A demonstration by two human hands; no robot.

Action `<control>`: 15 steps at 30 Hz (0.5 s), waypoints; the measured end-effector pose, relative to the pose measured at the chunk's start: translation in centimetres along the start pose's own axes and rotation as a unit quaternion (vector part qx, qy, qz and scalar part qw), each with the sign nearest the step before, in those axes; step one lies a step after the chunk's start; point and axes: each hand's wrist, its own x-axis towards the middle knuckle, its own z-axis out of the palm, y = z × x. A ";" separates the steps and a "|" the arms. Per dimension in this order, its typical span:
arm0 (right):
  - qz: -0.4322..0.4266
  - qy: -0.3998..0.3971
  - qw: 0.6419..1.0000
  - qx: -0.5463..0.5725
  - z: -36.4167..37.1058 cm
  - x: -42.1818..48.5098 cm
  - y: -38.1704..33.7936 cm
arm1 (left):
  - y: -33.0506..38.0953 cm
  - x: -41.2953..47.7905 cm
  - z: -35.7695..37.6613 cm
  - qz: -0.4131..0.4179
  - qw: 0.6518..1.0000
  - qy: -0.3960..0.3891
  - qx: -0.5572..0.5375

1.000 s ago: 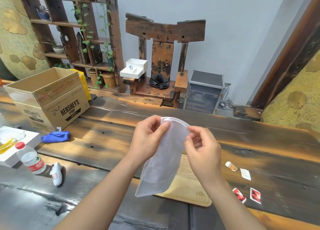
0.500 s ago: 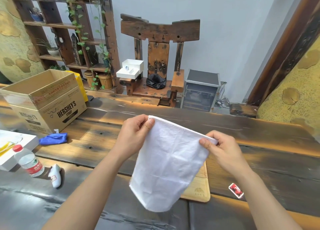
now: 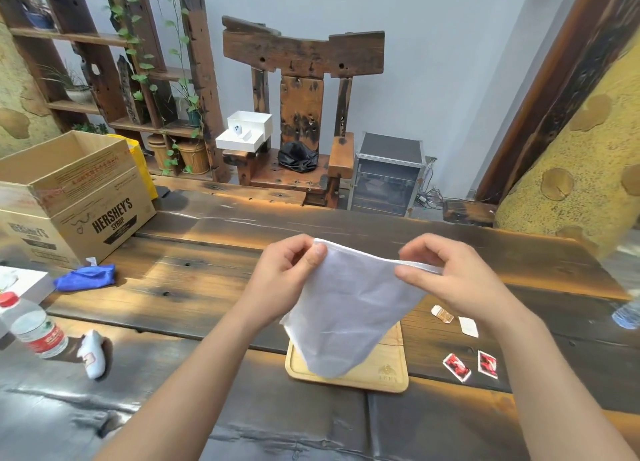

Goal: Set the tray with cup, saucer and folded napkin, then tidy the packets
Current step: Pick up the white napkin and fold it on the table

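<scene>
A white napkin (image 3: 346,308) hangs in the air above the wooden tray (image 3: 391,379), held by its top edge. My left hand (image 3: 287,273) pinches the napkin's left corner and my right hand (image 3: 446,277) pinches the right part of that edge. The napkin's lower end droops over the tray and hides most of it. Right of the tray lie two red packets (image 3: 456,367) (image 3: 487,363), a brown packet (image 3: 442,313) and a white packet (image 3: 468,326) on the dark wooden table (image 3: 194,287). No cup or saucer is in view.
An open Hershey's cardboard box (image 3: 79,197) stands at the left, with a blue cloth (image 3: 86,277) in front of it. A water bottle (image 3: 34,329) and a small white object (image 3: 92,356) sit at the near left. A clear bottle (image 3: 627,313) shows at the right edge.
The napkin was bunched between close hands, then spread wide open. Now my hands have come closer again and the napkin sags between them over the tray.
</scene>
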 end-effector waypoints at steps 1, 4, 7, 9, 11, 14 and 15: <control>-0.019 -0.002 1.000 0.010 0.6 0.3 -0.8 | 0.1 0.0 0.5 0.004 1.000 -0.017 0.002; -0.081 -0.025 0.995 0.054 3.3 1.6 -3.5 | 0.4 0.3 1.7 0.005 0.997 -0.075 -0.011; -0.103 -0.029 0.990 0.092 5.2 2.6 -4.9 | 0.4 0.6 1.4 -0.004 0.994 -0.096 -0.048; -0.093 -0.033 0.986 0.134 5.6 2.8 -5.1 | 0.1 0.6 0.7 -0.024 0.992 -0.105 -0.070; -0.084 -0.051 0.982 0.161 6.1 2.9 -5.2 | -0.3 0.3 0.1 -0.041 0.987 -0.121 -0.095; -0.077 -0.057 0.985 0.142 7.1 3.3 -5.1 | -1.4 -0.4 -0.6 -0.060 0.982 -0.139 -0.110; -0.073 -0.048 0.988 0.124 7.3 3.3 -4.9 | -2.0 -0.8 -0.7 -0.067 0.983 -0.142 -0.101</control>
